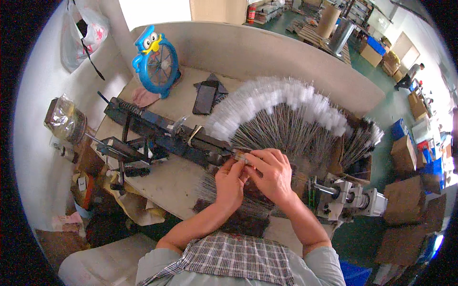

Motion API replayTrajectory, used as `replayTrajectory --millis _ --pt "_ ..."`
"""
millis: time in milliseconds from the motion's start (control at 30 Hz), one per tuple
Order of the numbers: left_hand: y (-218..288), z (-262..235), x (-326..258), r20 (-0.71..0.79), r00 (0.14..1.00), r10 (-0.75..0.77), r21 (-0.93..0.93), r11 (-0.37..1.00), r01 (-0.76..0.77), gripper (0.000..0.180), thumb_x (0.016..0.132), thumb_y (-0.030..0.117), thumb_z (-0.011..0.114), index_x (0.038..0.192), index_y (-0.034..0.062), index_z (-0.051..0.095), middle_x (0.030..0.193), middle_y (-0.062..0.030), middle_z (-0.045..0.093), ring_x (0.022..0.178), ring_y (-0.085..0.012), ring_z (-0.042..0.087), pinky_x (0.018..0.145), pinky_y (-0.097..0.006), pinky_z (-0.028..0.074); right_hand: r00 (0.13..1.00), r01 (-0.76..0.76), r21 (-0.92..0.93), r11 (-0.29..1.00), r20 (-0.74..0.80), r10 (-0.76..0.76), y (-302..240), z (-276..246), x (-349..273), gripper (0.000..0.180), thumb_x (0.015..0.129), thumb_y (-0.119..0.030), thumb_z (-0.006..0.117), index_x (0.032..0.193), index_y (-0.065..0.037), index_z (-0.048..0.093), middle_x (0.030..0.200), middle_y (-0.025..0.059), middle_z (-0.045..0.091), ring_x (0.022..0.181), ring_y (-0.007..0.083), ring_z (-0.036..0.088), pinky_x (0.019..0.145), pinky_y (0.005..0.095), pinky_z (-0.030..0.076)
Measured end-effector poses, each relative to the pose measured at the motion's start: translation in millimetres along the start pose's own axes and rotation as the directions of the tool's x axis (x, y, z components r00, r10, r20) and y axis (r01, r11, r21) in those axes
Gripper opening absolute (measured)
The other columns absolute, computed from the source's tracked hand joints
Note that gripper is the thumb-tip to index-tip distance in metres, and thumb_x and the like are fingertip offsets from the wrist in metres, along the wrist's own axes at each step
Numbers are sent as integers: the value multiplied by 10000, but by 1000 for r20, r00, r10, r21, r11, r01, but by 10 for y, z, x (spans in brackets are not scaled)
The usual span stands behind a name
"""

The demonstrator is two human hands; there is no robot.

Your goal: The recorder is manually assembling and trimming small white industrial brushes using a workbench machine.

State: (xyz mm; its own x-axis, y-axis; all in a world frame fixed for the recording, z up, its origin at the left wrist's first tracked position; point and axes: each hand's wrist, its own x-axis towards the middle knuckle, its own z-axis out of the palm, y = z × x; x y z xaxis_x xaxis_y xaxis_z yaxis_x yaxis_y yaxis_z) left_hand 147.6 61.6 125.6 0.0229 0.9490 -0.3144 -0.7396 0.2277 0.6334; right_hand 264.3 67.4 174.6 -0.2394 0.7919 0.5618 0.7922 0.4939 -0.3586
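Observation:
My left hand [230, 185] and my right hand [271, 172] meet at the near end of a long black metal fixture [164, 138]. Fingers of both hands are pinched together around something small and pale, too small to make out. Behind them fans out a large pile of thin wire-stemmed brushes [286, 102] with white bristle heads, stems pointing toward me. More thin wires [206, 186] lie beside my left wrist, and a dark bristly bundle [245, 224] lies below my hands, partly hidden by the forearms.
A motor-like metal unit [350, 200] with a shaft stands right of my right forearm. Beyond the fixture are a dark phone [204, 97] and a blue bird-shaped fan [157, 62]. A cardboard box [355, 174] holds more brushes. Far right, a person [411, 76] bends near boxes.

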Motion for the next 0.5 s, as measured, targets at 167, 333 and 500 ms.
replayTrajectory --millis 167,333,500 --pt "-27 29 -14 -43 999 13 -60 998 -15 76 858 82 523 900 24 549 844 -58 585 754 -146 588 691 -271 515 1000 8 14 1000 24 -9 77 40 -47 274 671 -171 693 941 -139 658 955 7 623 910 223 565 764 362 456" --pt "-23 -50 -11 -13 1000 -23 -85 996 22 125 877 114 505 935 20 564 869 -69 596 779 -151 587 728 -288 496 999 -53 61 997 -5 54 -24 76 -32 289 641 -142 723 922 -96 669 959 40 633 886 234 578 764 357 463" --pt "23 9 -27 -19 999 -37 -104 994 35 150 881 98 498 970 3 571 909 -75 599 812 -150 586 734 -279 478 985 -168 -47 985 -51 165 -50 107 -65 281 667 -170 700 944 -140 663 965 4 627 902 219 570 755 350 444"
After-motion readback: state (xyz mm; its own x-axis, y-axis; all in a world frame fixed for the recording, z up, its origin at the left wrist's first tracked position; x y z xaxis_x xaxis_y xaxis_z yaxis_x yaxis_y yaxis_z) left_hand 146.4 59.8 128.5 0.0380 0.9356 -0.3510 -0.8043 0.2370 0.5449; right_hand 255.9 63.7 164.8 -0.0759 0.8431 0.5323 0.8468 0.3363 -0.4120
